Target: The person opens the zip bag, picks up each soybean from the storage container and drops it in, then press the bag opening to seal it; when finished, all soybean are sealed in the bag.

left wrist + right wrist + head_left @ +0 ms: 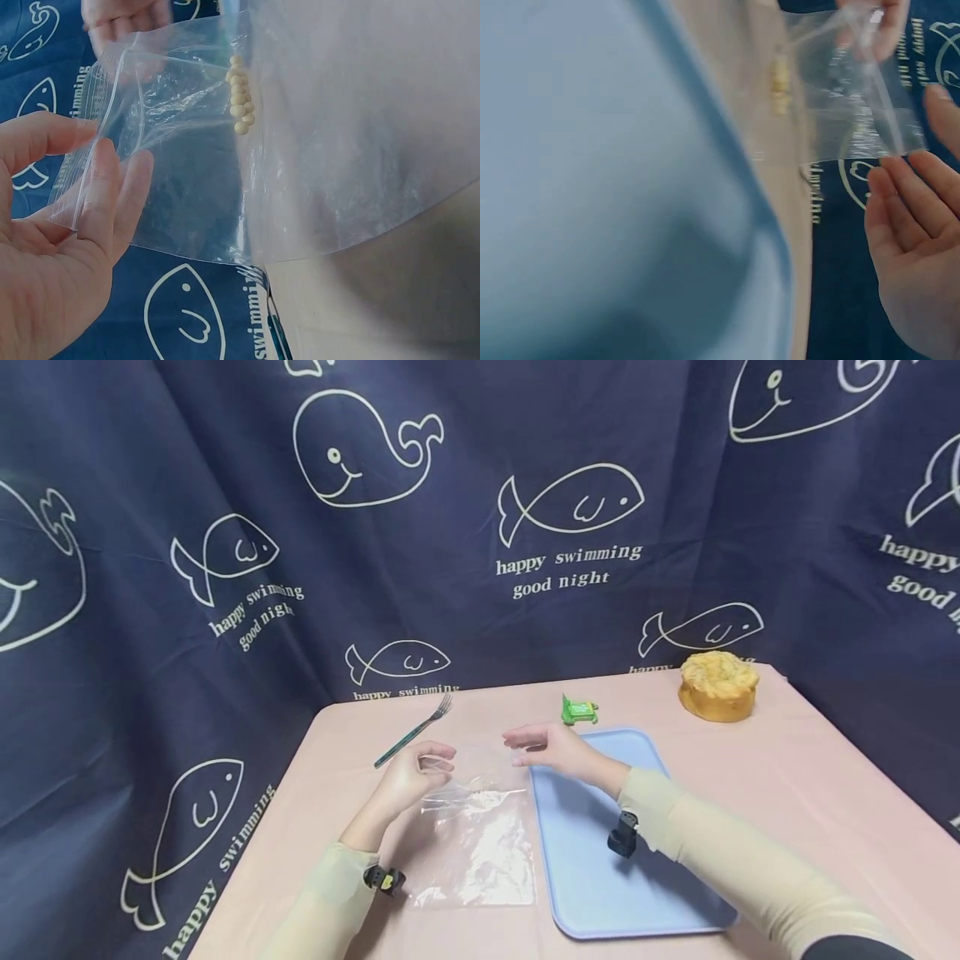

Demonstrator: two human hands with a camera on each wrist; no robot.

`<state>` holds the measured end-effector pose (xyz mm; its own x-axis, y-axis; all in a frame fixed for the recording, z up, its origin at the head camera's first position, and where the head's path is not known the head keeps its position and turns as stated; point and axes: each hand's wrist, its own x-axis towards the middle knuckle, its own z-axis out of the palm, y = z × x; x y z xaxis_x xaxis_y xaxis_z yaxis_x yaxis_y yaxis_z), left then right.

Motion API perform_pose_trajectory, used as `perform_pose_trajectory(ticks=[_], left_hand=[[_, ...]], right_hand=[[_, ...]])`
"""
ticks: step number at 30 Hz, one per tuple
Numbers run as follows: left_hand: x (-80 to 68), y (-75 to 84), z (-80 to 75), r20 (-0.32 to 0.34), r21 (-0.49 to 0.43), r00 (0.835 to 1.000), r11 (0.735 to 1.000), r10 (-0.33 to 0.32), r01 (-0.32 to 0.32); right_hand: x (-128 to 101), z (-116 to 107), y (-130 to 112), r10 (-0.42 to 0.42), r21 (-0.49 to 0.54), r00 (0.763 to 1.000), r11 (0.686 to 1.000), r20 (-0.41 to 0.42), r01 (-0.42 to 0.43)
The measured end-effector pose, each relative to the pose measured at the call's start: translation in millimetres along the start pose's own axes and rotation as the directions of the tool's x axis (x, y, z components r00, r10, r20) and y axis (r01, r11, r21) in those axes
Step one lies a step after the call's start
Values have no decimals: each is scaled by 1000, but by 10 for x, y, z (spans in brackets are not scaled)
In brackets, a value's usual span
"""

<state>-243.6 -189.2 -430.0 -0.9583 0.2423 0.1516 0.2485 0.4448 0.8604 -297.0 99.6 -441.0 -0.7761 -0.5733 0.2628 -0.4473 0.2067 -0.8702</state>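
Observation:
A clear zip bag (480,860) lies over the table, its zip end lifted between the two hands. My left hand (405,779) pinches the zip edge at the bag's left side, with thumb and fingers curled about it in the left wrist view. Small round pale-yellow pieces, like soybeans (238,94), show in a little row through the clear plastic. Opposite, my right hand (557,750) is at the bag's right edge, its fingers extended and loosely bent. In the right wrist view, those fingertips (891,166) come close to the bag's corner; contact is unclear.
A light-blue tray (615,902) lies right of the bag, under the right forearm. Behind it is a small green packet (579,710). A round golden bread (718,687) stands at the far right corner. A dark-handled fork (412,735) lies behind the left hand.

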Motion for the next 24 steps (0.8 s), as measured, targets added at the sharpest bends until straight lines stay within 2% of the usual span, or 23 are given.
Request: perform_pose_trajectory(ticks=[3,9,12,17,21,24], left_hand=[[10,9,4,1,-10,1000,1000,-7,7],[2,39,-11,-7,-10,1000,1000,3,-3],[0,71,-45,-22,-27,999,999,30,-31],[15,89,-141,-69,-135,993,985,100,-108],[19,72,-188,-96,-168,993,982,71,-86],[12,59,-187,-135,-130,990,991,27,-45]], right_hand=[[-35,52,62,0,-56,1000,998,3,0],[-13,139,19,52,-106,993,992,-104,-63],[-2,113,-18,72,-104,988,991,-136,-86],[21,32,-73,55,-75,985,995,-165,-68],[31,-11,-125,44,-9,985,999,-168,-47],[38,-23,-152,57,26,984,998,-172,-53]])
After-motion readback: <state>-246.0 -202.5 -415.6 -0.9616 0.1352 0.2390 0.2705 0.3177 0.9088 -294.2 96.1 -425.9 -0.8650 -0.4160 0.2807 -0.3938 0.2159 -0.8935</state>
